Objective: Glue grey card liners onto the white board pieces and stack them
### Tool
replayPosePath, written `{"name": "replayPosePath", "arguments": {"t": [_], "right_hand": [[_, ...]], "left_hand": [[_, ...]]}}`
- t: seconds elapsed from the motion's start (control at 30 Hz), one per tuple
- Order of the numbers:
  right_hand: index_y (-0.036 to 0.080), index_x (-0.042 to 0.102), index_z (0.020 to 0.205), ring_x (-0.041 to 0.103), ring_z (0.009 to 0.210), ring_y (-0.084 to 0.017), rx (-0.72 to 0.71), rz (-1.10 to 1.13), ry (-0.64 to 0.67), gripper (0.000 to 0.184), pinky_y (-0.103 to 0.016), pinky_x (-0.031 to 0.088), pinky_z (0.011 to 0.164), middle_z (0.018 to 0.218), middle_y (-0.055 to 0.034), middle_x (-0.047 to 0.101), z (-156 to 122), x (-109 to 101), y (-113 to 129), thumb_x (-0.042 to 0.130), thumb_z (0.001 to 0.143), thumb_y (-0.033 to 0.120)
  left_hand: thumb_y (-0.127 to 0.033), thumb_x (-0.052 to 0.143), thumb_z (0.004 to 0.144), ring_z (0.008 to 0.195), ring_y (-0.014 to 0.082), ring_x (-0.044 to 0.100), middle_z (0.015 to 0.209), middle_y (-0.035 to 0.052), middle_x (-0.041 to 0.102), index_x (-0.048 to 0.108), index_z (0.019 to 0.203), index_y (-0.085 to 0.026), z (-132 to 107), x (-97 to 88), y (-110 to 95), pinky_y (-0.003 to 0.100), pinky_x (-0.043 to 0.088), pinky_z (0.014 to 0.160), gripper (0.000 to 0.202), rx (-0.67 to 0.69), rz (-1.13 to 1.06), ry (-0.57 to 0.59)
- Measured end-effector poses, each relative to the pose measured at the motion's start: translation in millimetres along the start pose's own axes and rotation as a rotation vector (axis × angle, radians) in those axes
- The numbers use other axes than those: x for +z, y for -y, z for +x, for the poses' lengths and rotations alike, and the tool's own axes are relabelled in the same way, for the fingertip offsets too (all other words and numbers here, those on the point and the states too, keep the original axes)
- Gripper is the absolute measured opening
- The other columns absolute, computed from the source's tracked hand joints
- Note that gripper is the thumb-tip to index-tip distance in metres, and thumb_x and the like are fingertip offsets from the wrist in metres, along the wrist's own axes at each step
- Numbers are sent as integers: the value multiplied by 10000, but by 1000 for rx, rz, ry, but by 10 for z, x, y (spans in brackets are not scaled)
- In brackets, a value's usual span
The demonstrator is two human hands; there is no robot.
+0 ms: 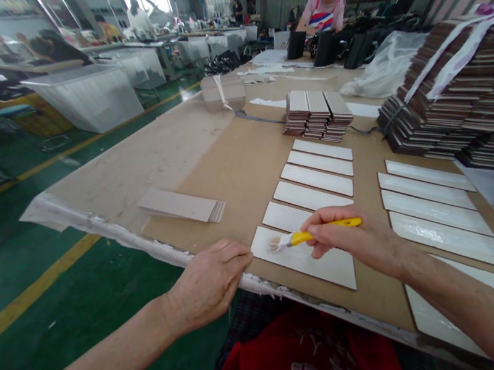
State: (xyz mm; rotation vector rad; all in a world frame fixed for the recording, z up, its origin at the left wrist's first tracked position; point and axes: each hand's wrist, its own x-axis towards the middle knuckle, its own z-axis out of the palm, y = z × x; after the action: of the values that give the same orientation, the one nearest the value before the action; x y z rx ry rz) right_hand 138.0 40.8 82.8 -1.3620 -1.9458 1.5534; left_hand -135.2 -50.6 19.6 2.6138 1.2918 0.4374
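Note:
My right hand (354,240) is closed round a yellow-handled brush (315,234), whose bristles rest on the left end of the nearest white strip (315,261). My left hand (208,282) sits at the table's near edge, fingers curled, fingertips pressing on that strip's left corner. Behind it a column of several white strips (316,177) lies flat on the brown cardboard sheet (235,168).
A second column of wet-looking strips (433,205) lies to the right. Stacks of dark-edged pieces (316,114) stand further back, with a large pile (462,94) at far right. A small pile of beige cards (182,204) lies left. A person sits at the far end.

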Motion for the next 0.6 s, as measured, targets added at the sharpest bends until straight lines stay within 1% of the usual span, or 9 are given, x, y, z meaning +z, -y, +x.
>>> {"name": "replayPosePath", "arguments": {"t": [0.07,0.13,0.2,0.27,0.33,0.47,0.6], "right_hand": [[192,709,876,713,741,-203,-18,94,-13,254,-330,517,762,872,-46,739,27,-24,-11,586,832,410],[193,709,900,716,751,-205,-30,117,-23,275,-330,516,771,846,-47,738,66,21,-37,578,844,428],[201,707,896,712,752,-202,-27,87,-22,248,-323,509,756,805,-36,736,100,101,-63,573,845,403],[208,704,851,703,738,-196,-27,23,-15,203,-314,497,727,779,-24,733,110,165,-67,572,831,361],[213,705,824,691,729,-194,-27,-54,-5,184,-311,484,712,742,-14,728,89,176,-41,569,822,338],[222,719,826,668,688,-196,24,-181,11,210,-311,465,678,657,-8,713,-16,50,20,567,829,367],[223,721,830,673,692,-200,74,-201,5,241,-315,476,689,689,-16,722,-149,-125,-35,565,845,405]], "left_hand": [[-90,435,929,1091,236,549,1177,119,622,601,1186,-114,-1,-4,-4,405,497,973,307,-5,-3,0],[-90,420,936,1083,233,552,1172,119,623,602,1186,-116,-1,-6,-8,403,499,966,309,-8,-3,1],[-92,411,942,1081,233,552,1171,120,622,603,1182,-114,0,-5,-8,400,500,962,308,-4,-4,-3],[-89,419,937,1090,234,548,1179,120,619,600,1188,-115,2,-2,-6,400,497,968,311,-4,-5,2],[-86,429,932,1099,235,545,1186,116,616,595,1201,-119,5,0,-5,403,493,977,318,-10,-2,16],[-92,422,944,1091,235,554,1176,117,623,599,1193,-118,7,1,-14,406,502,968,306,-4,19,6],[-96,407,957,1094,235,561,1177,120,629,597,1198,-118,-4,9,-16,404,508,969,308,3,38,-18]]}}
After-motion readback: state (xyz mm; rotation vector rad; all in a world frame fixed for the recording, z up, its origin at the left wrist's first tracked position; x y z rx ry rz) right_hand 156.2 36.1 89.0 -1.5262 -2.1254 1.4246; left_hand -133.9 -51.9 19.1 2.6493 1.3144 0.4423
